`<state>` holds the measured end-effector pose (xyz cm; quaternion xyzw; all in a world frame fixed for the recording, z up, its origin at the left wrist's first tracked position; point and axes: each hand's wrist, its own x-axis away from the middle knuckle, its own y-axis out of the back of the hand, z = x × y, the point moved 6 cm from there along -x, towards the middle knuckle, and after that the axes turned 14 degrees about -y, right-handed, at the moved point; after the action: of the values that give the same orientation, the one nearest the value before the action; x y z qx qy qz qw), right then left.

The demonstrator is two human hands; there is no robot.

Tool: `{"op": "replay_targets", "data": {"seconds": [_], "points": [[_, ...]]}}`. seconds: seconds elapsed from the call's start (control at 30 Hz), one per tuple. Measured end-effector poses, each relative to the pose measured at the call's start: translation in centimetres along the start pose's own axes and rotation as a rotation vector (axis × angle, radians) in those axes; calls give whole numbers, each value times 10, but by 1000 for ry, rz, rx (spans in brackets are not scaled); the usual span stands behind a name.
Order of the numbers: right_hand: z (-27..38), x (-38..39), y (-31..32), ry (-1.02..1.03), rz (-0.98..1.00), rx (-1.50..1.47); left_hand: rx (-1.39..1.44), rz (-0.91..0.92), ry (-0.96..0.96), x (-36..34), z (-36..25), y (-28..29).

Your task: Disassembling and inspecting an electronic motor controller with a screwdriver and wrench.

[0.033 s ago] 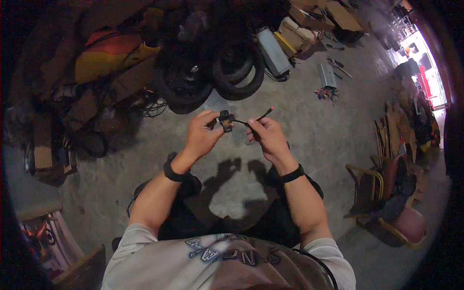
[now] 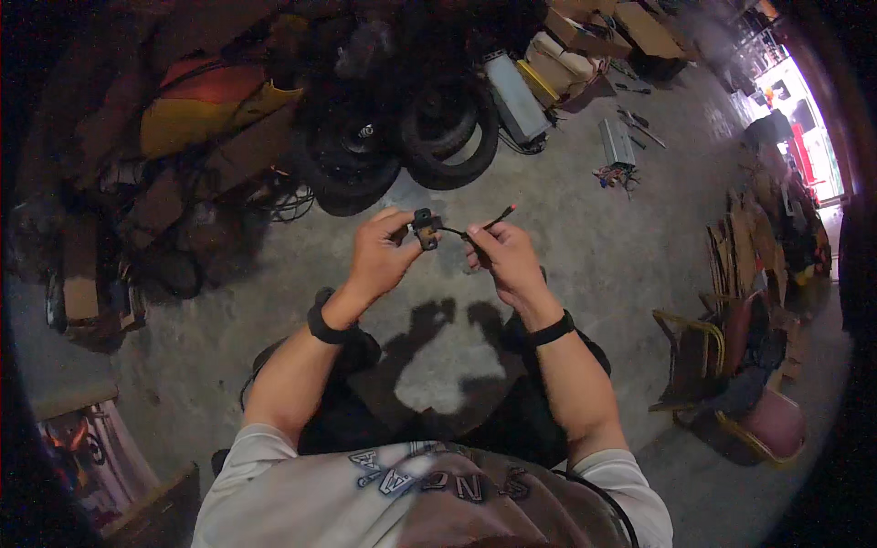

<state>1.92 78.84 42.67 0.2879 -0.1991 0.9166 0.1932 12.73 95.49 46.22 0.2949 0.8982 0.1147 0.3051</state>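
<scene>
My left hand (image 2: 379, 256) pinches a small black part (image 2: 424, 228) with a bracket-like shape between thumb and fingers. From its right side runs a short black cable (image 2: 453, 231). My right hand (image 2: 508, 262) grips that cable between thumb and forefinger. Past those fingers the cable's end sticks out up and to the right, finishing in a red-tipped connector (image 2: 512, 207). Both hands are held in front of me above the concrete floor. The exact kind of the black part is too small to make out.
Black tyres (image 2: 452, 137) lie ahead, beside a long grey metal case (image 2: 516, 98). Farther right on the floor are a smaller silver box (image 2: 618, 143) with loose wires and some hand tools (image 2: 644, 128). Chairs (image 2: 772, 425) stand at right; clutter and cardboard fill the left.
</scene>
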Motion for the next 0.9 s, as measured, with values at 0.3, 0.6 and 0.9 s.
{"op": "replay_targets", "data": {"seconds": [0.3,0.6,0.9], "points": [[-2,-8,8,-29,-18,30,-23,11,-59,-4,1,-1],[-5,-16,12,23,-55,52,-23,-5,-101,-3,5,-1],[3,-11,3,69,-36,153,-57,35,38,0,12,0]]}}
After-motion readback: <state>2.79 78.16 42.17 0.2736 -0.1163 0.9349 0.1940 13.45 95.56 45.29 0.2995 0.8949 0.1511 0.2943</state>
